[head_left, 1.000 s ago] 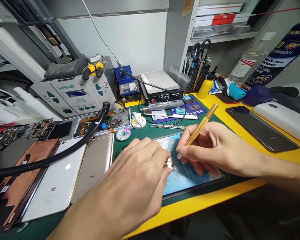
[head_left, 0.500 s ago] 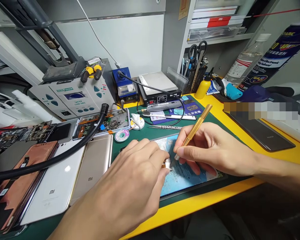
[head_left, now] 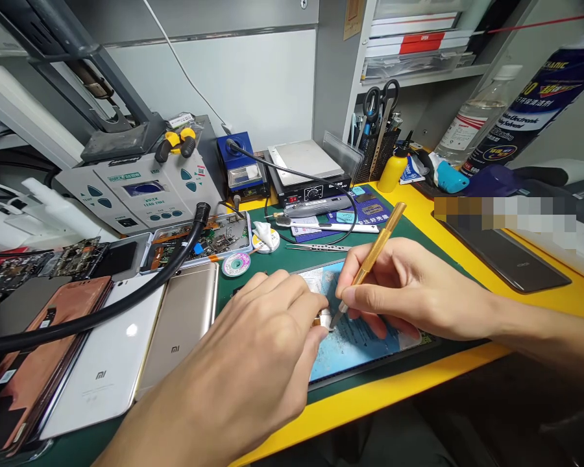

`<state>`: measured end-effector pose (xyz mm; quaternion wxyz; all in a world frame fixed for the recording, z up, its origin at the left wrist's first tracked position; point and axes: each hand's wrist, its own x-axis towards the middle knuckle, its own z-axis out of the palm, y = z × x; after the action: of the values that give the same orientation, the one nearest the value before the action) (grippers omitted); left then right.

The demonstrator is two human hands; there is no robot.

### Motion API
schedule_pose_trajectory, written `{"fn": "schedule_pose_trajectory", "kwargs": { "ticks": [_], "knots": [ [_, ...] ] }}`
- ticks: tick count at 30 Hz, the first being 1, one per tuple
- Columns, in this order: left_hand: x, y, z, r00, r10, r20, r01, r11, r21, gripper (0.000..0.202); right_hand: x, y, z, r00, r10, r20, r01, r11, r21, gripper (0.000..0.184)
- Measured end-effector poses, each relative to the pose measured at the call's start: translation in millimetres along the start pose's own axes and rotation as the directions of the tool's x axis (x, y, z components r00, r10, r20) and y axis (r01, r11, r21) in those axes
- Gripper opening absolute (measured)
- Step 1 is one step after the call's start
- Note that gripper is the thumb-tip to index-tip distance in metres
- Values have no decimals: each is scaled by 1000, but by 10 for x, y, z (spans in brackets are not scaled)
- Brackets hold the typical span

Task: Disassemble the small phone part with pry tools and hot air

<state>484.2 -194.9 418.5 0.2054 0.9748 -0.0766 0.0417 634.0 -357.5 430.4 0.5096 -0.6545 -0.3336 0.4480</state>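
Observation:
My left hand [head_left: 253, 363] rests on the green mat with its fingertips pinched on a small metal part [head_left: 324, 320], pressing it down on a blue work pad [head_left: 365, 337]. My right hand [head_left: 409, 288] grips a gold-handled craft knife [head_left: 376, 250] like a pen. Its blade tip touches the small part beside my left fingertips. My left fingers hide most of the part.
Several phones and back covers [head_left: 111, 350] lie at the left under a black hose [head_left: 126, 301]. A rework station [head_left: 141, 191], a tray of circuit boards [head_left: 209, 240], solder wick [head_left: 237, 263], tweezers [head_left: 321, 247], a hot plate [head_left: 306, 168] and a dark phone [head_left: 506, 256] stand around.
Both hands keep their hold; the view has shifted slightly, and the knife tip stays on the small part with only small movement.

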Motion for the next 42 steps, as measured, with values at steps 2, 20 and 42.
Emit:
{"fn": "schedule_pose_trajectory", "kwargs": {
  "ticks": [2, 20, 42],
  "knots": [
    [3, -3, 1, 1000, 1, -2, -1, 1000, -3, 22, 0, 5, -1, 1000, -11, 4, 11, 1000, 0, 8],
    [8, -2, -4, 1000, 11, -2, -11, 1000, -5, 22, 6, 9, 2, 1000, -14, -4, 14, 1000, 18, 11],
    [-2, -38, 24, 995, 42, -94, -39, 999, 34, 15, -15, -6, 8, 999, 25, -36, -25, 1000, 8, 11]
  ]
}}
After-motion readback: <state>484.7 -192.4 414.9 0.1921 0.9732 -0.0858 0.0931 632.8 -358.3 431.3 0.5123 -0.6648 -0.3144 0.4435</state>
